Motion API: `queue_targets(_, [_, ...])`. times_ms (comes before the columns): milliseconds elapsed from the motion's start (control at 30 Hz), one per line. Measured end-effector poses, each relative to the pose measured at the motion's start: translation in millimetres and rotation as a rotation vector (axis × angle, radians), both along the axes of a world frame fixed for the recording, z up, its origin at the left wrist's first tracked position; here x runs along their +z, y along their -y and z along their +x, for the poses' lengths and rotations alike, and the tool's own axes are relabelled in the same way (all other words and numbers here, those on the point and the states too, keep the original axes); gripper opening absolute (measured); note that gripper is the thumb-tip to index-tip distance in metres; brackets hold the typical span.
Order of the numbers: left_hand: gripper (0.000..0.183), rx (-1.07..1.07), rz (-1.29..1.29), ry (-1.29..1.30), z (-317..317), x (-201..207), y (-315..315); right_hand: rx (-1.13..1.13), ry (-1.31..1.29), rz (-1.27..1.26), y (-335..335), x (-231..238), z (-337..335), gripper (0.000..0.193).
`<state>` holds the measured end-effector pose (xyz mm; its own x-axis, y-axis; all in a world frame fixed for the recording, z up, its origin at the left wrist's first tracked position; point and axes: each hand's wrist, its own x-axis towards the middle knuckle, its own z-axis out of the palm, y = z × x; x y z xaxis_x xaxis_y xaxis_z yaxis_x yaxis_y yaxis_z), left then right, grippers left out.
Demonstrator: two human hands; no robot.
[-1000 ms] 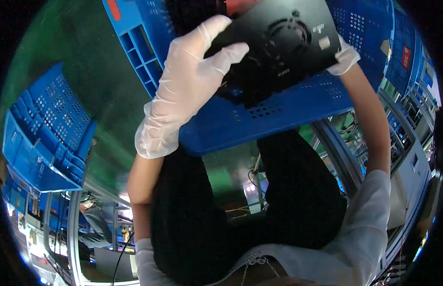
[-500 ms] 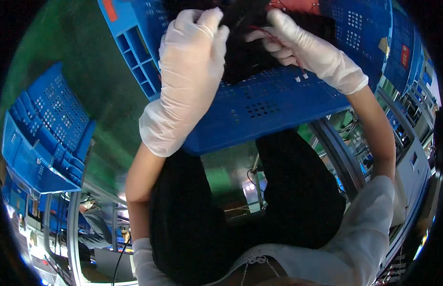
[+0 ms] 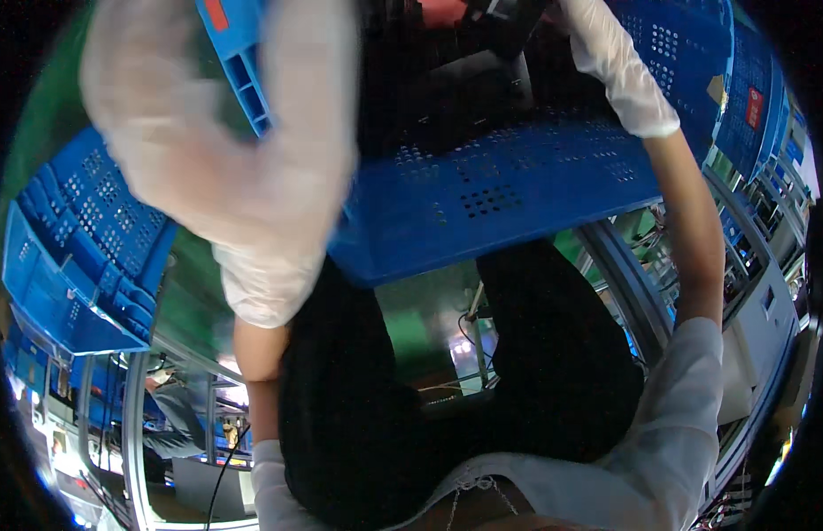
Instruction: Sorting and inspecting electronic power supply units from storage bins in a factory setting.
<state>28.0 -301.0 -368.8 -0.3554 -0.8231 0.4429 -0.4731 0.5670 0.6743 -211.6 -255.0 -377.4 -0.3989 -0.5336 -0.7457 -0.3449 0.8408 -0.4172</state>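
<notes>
My left hand (image 3: pixel 225 150), in a white glove, is raised close to the camera at the upper left and smeared by motion. Its thumb and fingers stand wide apart, with nothing visible between them. My right hand (image 3: pixel 602 49), gloved too, reaches to the top edge over the blue perforated crate (image 3: pixel 411 239); its fingers are out of sight. Near it, a dark object (image 3: pixel 509 31) shows at the top, its kind unclear. Below that lies a flat greyish piece (image 3: pixel 482 80) among black material inside the crate. A bit of red (image 3: pixel 442 12) shows at the top edge.
Another blue crate (image 3: pixel 84 248) stands at the left on a metal frame. More blue crates (image 3: pixel 752 106) are at the far right. My legs (image 3: pixel 553 345) are beneath the near crate, next to a metal rail (image 3: pixel 628 288). Another person (image 3: pixel 177 416) is at lower left.
My left hand has moved left and closer to the camera. My right hand has gone up toward the top edge. The red wires with white connectors are out of view; a greyish piece now shows.
</notes>
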Motion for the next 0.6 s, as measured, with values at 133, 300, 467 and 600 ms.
queue_targets(133, [0.087, 0.126, 0.086, 0.305, 7.7, -36.8, 3.7, 0.444, 0.010, -1.037, -36.6, -120.5, -87.0, 0.048])
queue_targets(300, [0.086, 0.053, 0.093, 0.290, -1.9, -58.7, -6.5, 0.282, 0.133, -0.607, 4.4, -185.0, -89.6, 0.041])
queue_targets(467, [0.080, 0.085, 0.052, 0.330, 10.4, -64.2, -7.0, 1.301, -1.124, -0.699, -9.5, -173.5, -68.7, 0.040])
queue_targets(600, [0.077, 0.064, 0.101, 0.278, -14.0, -42.1, -10.2, 1.144, -1.462, -1.208, -12.5, -191.7, -72.3, 0.044])
